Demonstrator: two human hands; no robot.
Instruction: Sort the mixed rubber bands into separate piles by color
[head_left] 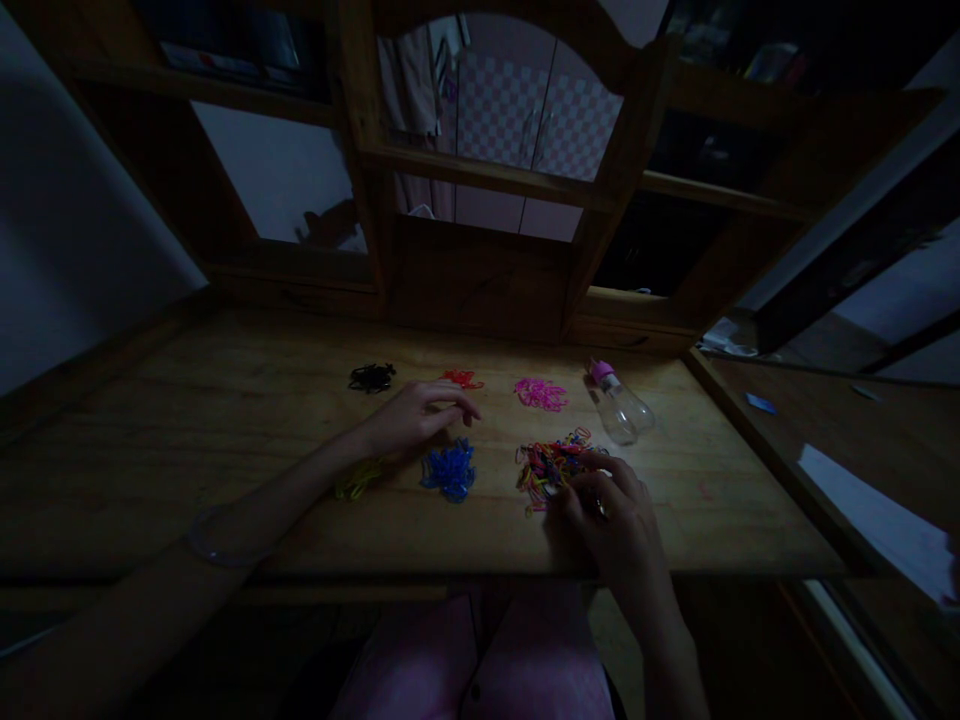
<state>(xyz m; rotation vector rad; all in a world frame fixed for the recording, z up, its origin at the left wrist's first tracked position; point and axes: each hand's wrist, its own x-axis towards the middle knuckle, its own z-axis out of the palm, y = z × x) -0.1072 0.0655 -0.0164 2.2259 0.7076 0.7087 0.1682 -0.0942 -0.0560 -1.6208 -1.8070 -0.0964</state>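
Note:
My right hand [616,508] is bent over the right edge of a mixed-colour pile of small rubber bands [546,468]. Its fingers curl in and touch the pile; what is between the tips is hidden. Over the table hovers my left hand [420,413], palm down, fingers loosely stretched and nothing seen in them. Just behind it are red rubber bands [463,379], and in front of it lie blue ones [450,470]. Yellow bands [360,480] sit partly behind my left forearm. Farther back are a black bunch [372,377] and a pink bunch [541,394].
A clear bottle with a pink cap [621,408] lies on its side behind my right hand. The wooden desk [247,400] has a shelf unit [480,270] at its back. To the right, another surface holds a white paper [874,515] and a small blue item [760,403].

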